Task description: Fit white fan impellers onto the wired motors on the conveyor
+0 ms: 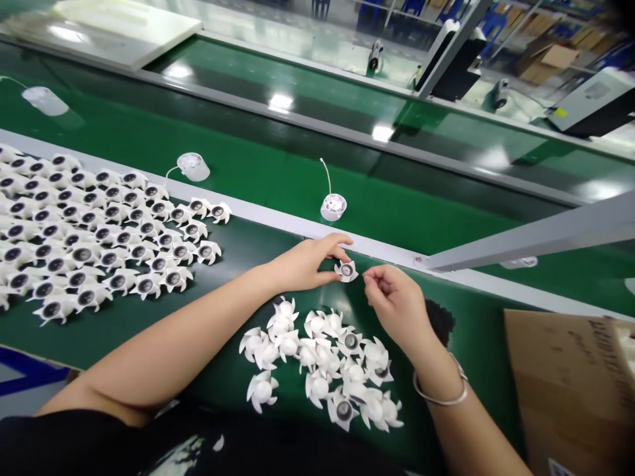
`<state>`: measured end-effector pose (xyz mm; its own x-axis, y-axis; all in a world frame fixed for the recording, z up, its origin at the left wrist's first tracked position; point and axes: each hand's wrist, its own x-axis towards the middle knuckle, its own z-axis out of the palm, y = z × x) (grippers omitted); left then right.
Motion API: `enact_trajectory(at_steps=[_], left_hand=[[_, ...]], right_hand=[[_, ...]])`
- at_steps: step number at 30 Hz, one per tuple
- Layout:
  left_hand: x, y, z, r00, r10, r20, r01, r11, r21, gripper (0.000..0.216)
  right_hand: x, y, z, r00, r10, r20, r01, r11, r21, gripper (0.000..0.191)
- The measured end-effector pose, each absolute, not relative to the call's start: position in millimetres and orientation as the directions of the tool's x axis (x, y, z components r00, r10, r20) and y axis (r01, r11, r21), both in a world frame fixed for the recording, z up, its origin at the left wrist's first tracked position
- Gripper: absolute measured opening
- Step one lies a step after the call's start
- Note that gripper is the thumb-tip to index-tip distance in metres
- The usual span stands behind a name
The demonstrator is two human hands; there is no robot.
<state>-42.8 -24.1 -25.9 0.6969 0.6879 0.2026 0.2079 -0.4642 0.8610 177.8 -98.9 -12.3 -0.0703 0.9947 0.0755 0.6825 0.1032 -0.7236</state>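
Note:
My left hand (313,266) holds a small white fan impeller (347,270) between thumb and fingers, its dark round hub facing up. Just to the right, my right hand (397,304) is closed in a pinch, its fingertips slightly apart from the impeller. Whatever those fingertips hold is too small to make out. Below both hands lies a loose pile of white fan impellers (325,357), some hub up and some dome up. Partly hidden behind my right wrist is a heap of small black pieces (441,322).
Many impellers (102,233) stand in rows, hubs up, at the left. Beyond the white rail (268,220), white round housings with wires (333,207) sit on a green belt (258,168). A cardboard box (560,390) stands at right, below a slanting grey post (536,231).

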Motion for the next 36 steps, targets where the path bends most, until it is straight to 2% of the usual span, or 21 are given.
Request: enact_trajectory(at_steps=[5, 12, 19, 26, 29, 31, 32, 34, 36], left_hand=[[-37, -28, -28, 0.675, 0.718, 0.170, 0.253, -0.441, 0.861, 0.064], [-37, -26, -30, 0.682, 0.715, 0.152, 0.245, -0.420, 0.874, 0.061], [-36, -26, -28, 0.679, 0.716, 0.161, 0.252, -0.434, 0.865, 0.057], [-35, -27, -27, 0.673, 0.719, 0.170, 0.260, -0.446, 0.857, 0.056], [-35, -26, -28, 0.679, 0.713, 0.175, 0.269, -0.463, 0.845, 0.055], [-36, -25, -28, 0.689, 0.704, 0.171, 0.278, -0.474, 0.835, 0.054], [-36, -24, -28, 0.695, 0.700, 0.167, 0.282, -0.478, 0.832, 0.054], [-37, -23, -27, 0.705, 0.692, 0.155, 0.292, -0.481, 0.827, 0.054], [-37, -22, -27, 0.708, 0.691, 0.145, 0.304, -0.484, 0.820, 0.054]], right_hand=[[163, -78, -19, -0.205, 0.972, 0.115, 0.687, 0.227, -0.691, 0.009], [164, -82, -21, -0.247, 0.949, 0.196, 0.765, 0.315, -0.561, 0.006], [162, -85, -19, -0.319, 0.909, 0.269, 0.866, 0.395, -0.308, 0.007], [165, -96, -14, -0.572, 0.744, 0.344, 0.803, 0.593, 0.053, 0.020], [176, -108, 0, -0.625, 0.711, 0.321, 0.767, 0.637, 0.083, 0.021], [197, -118, 14, -0.492, 0.797, 0.351, 0.860, 0.507, 0.055, 0.017], [212, -123, 20, -0.365, 0.850, 0.379, 0.925, 0.378, 0.044, 0.015], [253, -129, 30, -0.039, 0.913, 0.405, 0.999, 0.042, 0.001, 0.016], [298, -124, 32, 0.274, 0.898, 0.345, 0.961, -0.270, -0.062, 0.016]])
